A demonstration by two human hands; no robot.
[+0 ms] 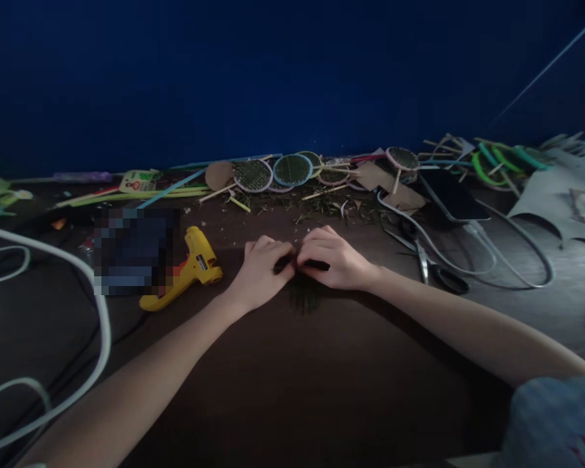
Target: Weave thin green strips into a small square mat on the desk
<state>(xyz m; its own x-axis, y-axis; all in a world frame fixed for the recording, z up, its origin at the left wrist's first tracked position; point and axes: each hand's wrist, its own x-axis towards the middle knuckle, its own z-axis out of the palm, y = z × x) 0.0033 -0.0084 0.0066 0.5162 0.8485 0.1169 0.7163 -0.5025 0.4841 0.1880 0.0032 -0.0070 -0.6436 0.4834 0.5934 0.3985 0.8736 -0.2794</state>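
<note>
My left hand and my right hand meet over the middle of the dark table. Fingers of both are curled inward, the tips pressed close together; whatever lies between them is hidden. Just below the hands is a small dark green tuft of thin strands, and I cannot tell whether the fingers touch it. Left of my left hand lies a yellow glue gun. Scissors with dark handles lie to the right of my right hand.
Along the back are several small round net rackets, scattered green clippings and brown card pieces. A phone with a white cable is at the right. A thick white cable loops on the left. Behind rises a blue wall.
</note>
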